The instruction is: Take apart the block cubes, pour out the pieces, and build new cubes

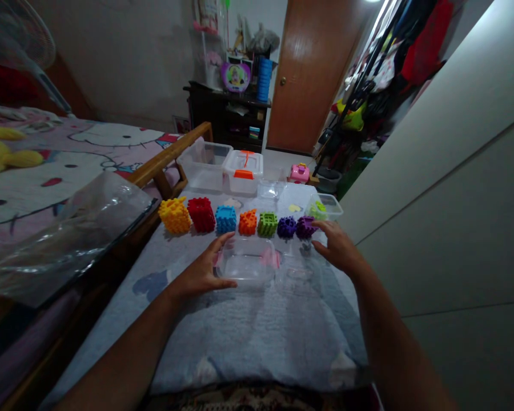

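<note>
My left hand grips the left end of a clear plastic box, fingers along its far side and thumb along its near side. Pink clips show at both ends of this box. At the right, my right hand has thumb and forefinger apart, the forefinger at the edge of a purple cube. Several knobbly cubes stand in a row beyond the box: yellow, red, light blue, orange, green and violet, ending with the purple one.
Behind the row are an open clear bin, a lidded box with orange latches and a small clear container. A clear tub holds green pieces. A wooden bed rail borders the left, a white cabinet the right.
</note>
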### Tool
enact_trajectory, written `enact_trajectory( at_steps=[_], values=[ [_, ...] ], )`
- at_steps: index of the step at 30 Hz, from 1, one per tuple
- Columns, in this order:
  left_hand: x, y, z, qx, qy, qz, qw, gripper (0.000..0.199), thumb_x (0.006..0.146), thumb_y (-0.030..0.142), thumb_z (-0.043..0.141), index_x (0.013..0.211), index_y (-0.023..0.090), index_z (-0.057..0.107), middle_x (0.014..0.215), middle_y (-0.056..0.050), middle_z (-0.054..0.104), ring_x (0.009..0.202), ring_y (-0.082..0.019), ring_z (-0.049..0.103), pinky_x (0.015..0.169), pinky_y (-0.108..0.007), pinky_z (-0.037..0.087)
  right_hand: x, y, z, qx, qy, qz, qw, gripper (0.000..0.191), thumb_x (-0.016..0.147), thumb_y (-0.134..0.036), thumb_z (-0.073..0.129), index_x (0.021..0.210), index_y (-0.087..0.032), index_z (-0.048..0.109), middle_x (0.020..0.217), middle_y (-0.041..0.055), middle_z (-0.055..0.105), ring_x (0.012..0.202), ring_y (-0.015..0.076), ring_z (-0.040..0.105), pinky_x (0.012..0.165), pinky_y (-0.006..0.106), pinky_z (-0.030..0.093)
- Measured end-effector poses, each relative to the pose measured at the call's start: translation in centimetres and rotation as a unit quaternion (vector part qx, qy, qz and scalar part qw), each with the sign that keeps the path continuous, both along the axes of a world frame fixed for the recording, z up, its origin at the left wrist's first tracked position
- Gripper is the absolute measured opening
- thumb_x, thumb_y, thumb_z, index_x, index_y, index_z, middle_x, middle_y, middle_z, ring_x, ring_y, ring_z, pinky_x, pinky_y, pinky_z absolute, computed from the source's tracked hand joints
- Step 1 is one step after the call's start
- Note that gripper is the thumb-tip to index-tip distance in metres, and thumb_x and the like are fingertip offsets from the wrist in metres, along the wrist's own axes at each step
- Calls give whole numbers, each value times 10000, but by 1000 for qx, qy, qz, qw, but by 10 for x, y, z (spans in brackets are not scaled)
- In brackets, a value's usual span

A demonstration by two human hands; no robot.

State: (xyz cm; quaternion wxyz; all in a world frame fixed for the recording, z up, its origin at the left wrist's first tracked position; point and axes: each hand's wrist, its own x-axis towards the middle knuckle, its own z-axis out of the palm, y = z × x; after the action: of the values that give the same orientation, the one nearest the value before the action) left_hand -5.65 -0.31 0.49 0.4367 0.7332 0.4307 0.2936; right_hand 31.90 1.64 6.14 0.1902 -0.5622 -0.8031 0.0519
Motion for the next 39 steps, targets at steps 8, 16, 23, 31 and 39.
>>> enact_trajectory(
  at_steps=[8,16,23,31,39],
  values=[
    [-2,1,-3,29,21,-6,999,1062,683,430,845,1536,293,228,1539,-165,377,1413,-359,392,1165,-573,299,-2,62,-9,-55,-196,0,979,831,712,-193,698,1472,-103,376,1445,194,517,1301,345,452,1069,462,355],
    [-1,0,-1,39,32,0,999,1048,678,436,840,1533,294,250,1551,-154,370,1406,-363,397,1162,-580,293,-14,64,-4,-73,-268,-1,961,753,742,-188,662,1441,-98,397,1279,171,643,1155,347,513,943,413,377],
    [-1,0,-1,52,27,0,998,1042,687,437,835,1538,290,252,1538,-158,394,1391,-359,423,1155,-567,312,-21,66,-2,-65,-292,-6,954,668,764,-172,666,1393,-149,443,1220,171,659,1143,351,509,906,416,379],
    [-1,-1,0,56,27,1,998,1043,689,442,833,1541,271,255,1519,-163,418,1379,-357,440,1157,-549,321,-23,65,-1,-59,-303,-1,951,645,778,-152,649,1391,-143,450,1251,178,618,1155,344,511,926,416,362],
    [0,-1,-1,53,27,6,998,1043,678,452,838,1534,294,262,1536,-148,403,1390,-359,426,1151,-556,327,-22,58,19,-59,-282,-8,957,704,777,-165,652,1433,-134,396,1276,174,589,1161,330,541,937,403,362]
  ],
)
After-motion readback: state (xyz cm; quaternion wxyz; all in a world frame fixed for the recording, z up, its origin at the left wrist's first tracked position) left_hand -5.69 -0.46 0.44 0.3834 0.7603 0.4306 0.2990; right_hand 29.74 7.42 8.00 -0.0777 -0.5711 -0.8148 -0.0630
